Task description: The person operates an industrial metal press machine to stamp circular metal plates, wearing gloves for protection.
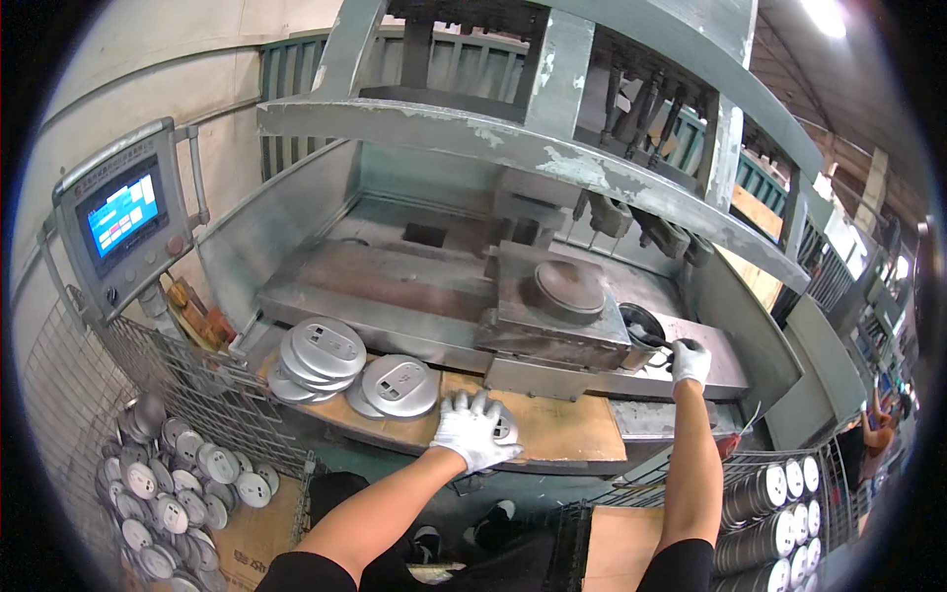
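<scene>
My left hand (468,432), in a white glove, lies with its fingers spread over a round silver metal disc (506,426) on the cardboard-topped ledge. Only the disc's right part shows past the glove. My right hand (690,362), also gloved, is closed around a thin dark handle (659,343). That handle reaches into a round black pot (641,322) beside the machine's die block; the tool's far end cannot be made out. On the block sits a round, brownish raised die (569,287). Stacked silver discs (323,351) and a smaller pile (395,386) lie left of my left hand.
A heavy grey press frame (552,158) spans overhead, with hanging rods. At left stands a control panel (120,212) with a lit screen. A wire bin of loose discs (168,493) is lower left; rows of stacked discs (769,523) fill one lower right. Another person (881,434) is far right.
</scene>
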A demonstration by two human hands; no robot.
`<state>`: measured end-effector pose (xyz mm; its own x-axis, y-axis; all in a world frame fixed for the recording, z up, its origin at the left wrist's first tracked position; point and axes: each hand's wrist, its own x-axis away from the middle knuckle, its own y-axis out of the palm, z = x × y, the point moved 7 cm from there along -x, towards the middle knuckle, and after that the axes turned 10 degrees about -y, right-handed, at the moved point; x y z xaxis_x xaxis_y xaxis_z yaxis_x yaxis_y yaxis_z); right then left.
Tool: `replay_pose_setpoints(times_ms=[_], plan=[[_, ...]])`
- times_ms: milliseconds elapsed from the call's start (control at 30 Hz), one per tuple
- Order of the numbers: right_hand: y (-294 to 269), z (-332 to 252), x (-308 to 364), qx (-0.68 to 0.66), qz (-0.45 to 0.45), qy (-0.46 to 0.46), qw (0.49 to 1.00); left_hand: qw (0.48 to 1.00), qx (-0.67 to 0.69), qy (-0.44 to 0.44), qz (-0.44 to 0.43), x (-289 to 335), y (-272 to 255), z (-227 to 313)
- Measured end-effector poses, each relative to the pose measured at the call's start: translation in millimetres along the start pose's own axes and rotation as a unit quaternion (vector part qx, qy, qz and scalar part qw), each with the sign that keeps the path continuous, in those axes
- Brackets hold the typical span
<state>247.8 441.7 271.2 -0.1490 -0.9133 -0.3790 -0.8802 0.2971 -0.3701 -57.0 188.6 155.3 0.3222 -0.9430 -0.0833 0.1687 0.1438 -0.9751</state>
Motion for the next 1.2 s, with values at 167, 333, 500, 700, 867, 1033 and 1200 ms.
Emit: replay_pose_setpoints(times_ms=[167, 333, 500, 700, 867, 1033, 1200], plan=[[-16, -25, 37, -0.077, 0.023, -0.078, 0.994, 1.000, 0.000, -0.006, -0.012, 0, -3, 0], [-42, -15, 66, -0.073, 0.057, -0.123, 0.988, 1.000, 0.004, -0.006, -0.008, 0, -4, -4], [-69, -59, 88, 0.014, 0.093, -0.231, 0.968, 0.999, 0.033, 0.000, -0.007, -3, 0, 2], [18, -189, 125, 0.161, 0.014, -0.529, 0.833, 0.999, 0.035, -0.018, -0.010, 2, 2, -11], [42, -210, 99, 0.230, 0.017, -0.553, 0.801, 0.999, 0.047, -0.002, -0.021, -2, -3, 5], [17, -181, 111, 0.183, 0.053, -0.544, 0.817, 0.999, 0.030, -0.027, -0.032, -2, -1, -9], [-14, -113, 58, 0.164, 0.110, -0.349, 0.916, 0.999, 0.029, -0.015, -0.025, 0, -6, -3]])
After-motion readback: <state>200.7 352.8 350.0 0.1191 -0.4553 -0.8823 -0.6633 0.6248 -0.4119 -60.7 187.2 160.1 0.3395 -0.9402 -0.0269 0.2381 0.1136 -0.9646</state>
